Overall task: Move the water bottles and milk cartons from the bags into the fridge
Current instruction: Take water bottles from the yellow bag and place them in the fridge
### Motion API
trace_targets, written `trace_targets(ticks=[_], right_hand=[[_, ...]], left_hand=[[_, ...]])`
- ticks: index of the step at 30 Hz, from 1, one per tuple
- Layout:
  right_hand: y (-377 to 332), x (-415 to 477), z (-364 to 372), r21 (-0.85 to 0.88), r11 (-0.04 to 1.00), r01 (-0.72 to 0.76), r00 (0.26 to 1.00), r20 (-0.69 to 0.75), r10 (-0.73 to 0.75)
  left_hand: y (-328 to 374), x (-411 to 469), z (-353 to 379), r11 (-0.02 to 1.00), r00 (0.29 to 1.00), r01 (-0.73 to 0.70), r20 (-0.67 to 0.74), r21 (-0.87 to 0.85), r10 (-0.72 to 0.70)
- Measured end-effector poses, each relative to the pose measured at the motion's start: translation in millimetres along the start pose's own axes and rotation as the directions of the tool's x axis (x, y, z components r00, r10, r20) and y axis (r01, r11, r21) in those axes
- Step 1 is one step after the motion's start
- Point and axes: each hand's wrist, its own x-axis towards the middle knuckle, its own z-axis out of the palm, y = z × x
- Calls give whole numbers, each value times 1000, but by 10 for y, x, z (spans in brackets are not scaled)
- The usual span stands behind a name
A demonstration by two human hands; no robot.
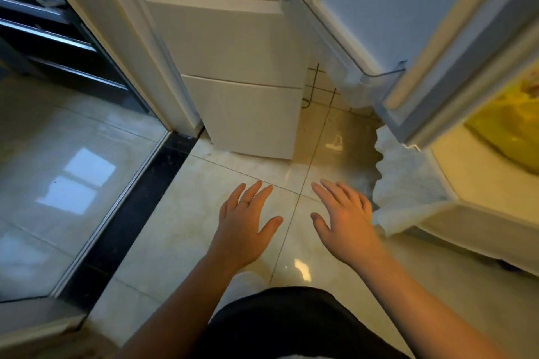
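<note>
Glossy cream floor tiles (pixel 163 227) are spreading beneath the person, who is standing in front of the tall white fridge (pixel 233 52). The left hand (pixel 245 218) is hovering palm down over the tiles, short of the fridge's foot, with its fingers straight and fanned apart; it is holding nothing and touching nothing. A thin ring (pixel 243 202) is sitting on one of its fingers. The right hand (pixel 344 218) is hanging beside it, nearer the fridge's open side, equally spread and flat, also gripping nothing. The two hands are lying near each other but not touching.

Just right of the right hand, away from the fridge body, a crumpled white plastic bag with a zigzag edge (pixel 408 189) is drooping over the corner of a pale cream surface (pixel 466 172); the hand is close to it but apart from it. Farther out on that surface, well right of the fridge, a yellow plastic bag (pixel 507 131) is lying; what either bag is holding cannot be told. The white fridge door (pixel 408 23) is standing swung open to the right of the fridge body, with a clear plastic door shelf (pixel 382 74) showing at its lower end. Left of the fridge, a dark threshold strip (pixel 131 213) is running along the floor.
</note>
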Motion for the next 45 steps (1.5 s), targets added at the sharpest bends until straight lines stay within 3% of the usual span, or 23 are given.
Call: trace_targets(ticks=[10,18,22,28,33,39,45], right_hand=[[1198,-967,-335,49,971,-234,963,-124,239],[2324,-1188,-706,56,900,-433,866,-250,432],[2934,-1119,-995,34,870,-492,843,-232,486],[3738,-888,-1421,-2,859,-512,819,-301,488],[4165,-701,-1701,58,853,-518,778,-381,499],[4822,-412,-2209,77,903,-423,779,-478,406],[5472,7,-2704,-4,947,-320,828,-486,278]], left_hand=[[1408,-61,638,972,960,-218,199,86,198],[2552,602,1212,853,829,-509,331,114,450],[3207,997,1441,812,771,-580,370,70,519],[3994,1579,1633,767,728,-640,363,53,582],[4387,1903,1679,779,743,-627,314,17,591],[4816,2250,1821,750,748,-661,58,-22,661],[5323,2576,1897,810,809,-587,-35,-5,586]])
